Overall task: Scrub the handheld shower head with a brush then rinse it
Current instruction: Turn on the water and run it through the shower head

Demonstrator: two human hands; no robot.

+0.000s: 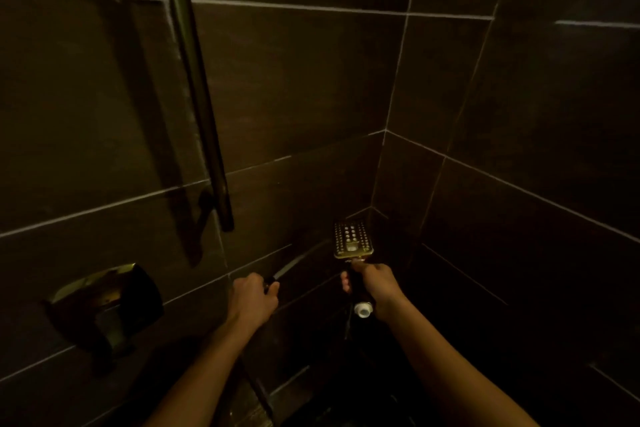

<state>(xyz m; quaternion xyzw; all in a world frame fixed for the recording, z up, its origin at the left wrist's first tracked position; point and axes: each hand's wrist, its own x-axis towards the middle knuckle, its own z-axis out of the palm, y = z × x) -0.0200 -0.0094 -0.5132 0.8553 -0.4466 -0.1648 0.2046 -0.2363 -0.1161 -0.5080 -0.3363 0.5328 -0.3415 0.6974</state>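
By tiles: right hand grips perforated rectangular shower head; left hand clamps slim tool.

The view was dim, with a warm brown cast. The dark wall tiles took little light; only the grout lines showed pale. The perforated face of the shower head and the white fitting below its handle were brightest. The rail threw a broad shadow to its left. Straight lines bowed toward the edges, the lower corners were black, and detail was soft.
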